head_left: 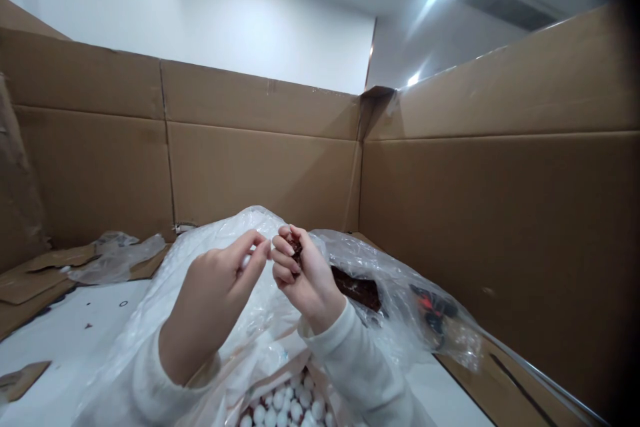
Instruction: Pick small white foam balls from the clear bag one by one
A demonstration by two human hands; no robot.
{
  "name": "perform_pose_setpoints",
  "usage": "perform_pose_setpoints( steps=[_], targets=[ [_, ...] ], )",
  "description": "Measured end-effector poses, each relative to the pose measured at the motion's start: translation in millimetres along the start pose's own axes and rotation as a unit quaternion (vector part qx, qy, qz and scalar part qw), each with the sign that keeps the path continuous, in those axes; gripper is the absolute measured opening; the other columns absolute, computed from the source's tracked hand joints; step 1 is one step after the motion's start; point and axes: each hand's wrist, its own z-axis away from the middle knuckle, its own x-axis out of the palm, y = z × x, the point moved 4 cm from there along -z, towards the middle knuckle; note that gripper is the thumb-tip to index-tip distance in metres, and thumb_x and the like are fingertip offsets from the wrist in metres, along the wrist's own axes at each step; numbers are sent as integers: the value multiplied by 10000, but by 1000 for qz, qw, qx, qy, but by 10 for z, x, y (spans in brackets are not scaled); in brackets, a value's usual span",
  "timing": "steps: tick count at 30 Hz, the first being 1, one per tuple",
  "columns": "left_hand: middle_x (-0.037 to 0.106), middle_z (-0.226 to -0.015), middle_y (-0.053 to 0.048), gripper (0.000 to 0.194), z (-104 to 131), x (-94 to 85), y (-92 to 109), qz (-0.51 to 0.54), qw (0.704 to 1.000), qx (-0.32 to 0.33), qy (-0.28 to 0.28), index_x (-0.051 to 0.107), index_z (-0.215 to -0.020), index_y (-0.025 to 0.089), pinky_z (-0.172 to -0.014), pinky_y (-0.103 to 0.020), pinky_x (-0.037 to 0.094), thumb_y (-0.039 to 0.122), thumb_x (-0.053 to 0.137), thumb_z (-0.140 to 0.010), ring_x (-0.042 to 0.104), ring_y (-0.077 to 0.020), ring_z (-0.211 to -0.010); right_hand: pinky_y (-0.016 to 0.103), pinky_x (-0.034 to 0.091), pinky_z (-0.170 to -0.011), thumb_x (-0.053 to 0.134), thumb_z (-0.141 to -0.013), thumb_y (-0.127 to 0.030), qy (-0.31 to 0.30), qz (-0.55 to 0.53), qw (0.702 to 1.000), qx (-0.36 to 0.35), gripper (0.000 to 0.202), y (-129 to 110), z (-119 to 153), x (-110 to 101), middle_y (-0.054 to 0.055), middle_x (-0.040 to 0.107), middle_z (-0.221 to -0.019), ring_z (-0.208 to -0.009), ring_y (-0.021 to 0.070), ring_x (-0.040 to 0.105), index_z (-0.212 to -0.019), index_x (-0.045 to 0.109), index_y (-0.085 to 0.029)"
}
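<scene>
My left hand (217, 290) is closed with thumb and index finger pinched together. A small white rounded piece (245, 261) shows inside its curled fingers. Close beside it, my right hand (305, 273) is turned palm inward, its fingers wrapped round a dark brown, glossy thing (297, 250); its exact kind is hidden by the fingers. The fingertips of both hands nearly meet. Below them, an opened plastic bag (260, 373) holds many white, egg-shaped pieces (295, 407) with some reddish brown between them.
A large white plastic-wrapped bundle (255, 220) lies behind my hands. At right, a clear bag (400, 280) contains a dark brown mass (357, 287) and a red-and-black item (431, 307). Tall cardboard walls (265, 167) surround the white surface (100, 327). Cardboard scraps (30, 287) and crumpled plastic (117, 257) lie left.
</scene>
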Motion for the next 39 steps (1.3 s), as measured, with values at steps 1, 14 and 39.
perform_pose_setpoints(
  steps=[1, 14, 39],
  targets=[
    [550, -529, 43, 329, -5, -16, -12, -13, 1000, 5, 16, 554, -822, 205, -470, -211, 290, 372, 276, -875, 464, -115, -447, 141, 106, -299, 298, -878, -231, 1, 6, 1000, 7, 276, 20, -3, 0, -83, 307, -459, -320, 20, 154, -720, 504, -137],
    [661, -658, 8, 310, -37, 35, -126, -116, 990, 50, -62, 616, -955, 277, -493, -220, 316, 388, 344, -856, 586, -165, -564, 123, 94, -320, 342, -855, -446, 28, 142, 986, 82, 429, 264, 23, -11, -93, 278, -424, -325, 7, 133, -895, 616, -119],
    [602, -582, 30, 259, -45, -117, -176, -61, 995, -43, 60, 516, -843, 224, -491, -221, 303, 437, 369, -836, 528, -152, -500, 140, 84, -329, 441, -830, -359, 13, 166, 986, 11, 202, 307, 27, 9, -96, 291, -463, -362, 27, 128, -745, 472, -179]
  ],
)
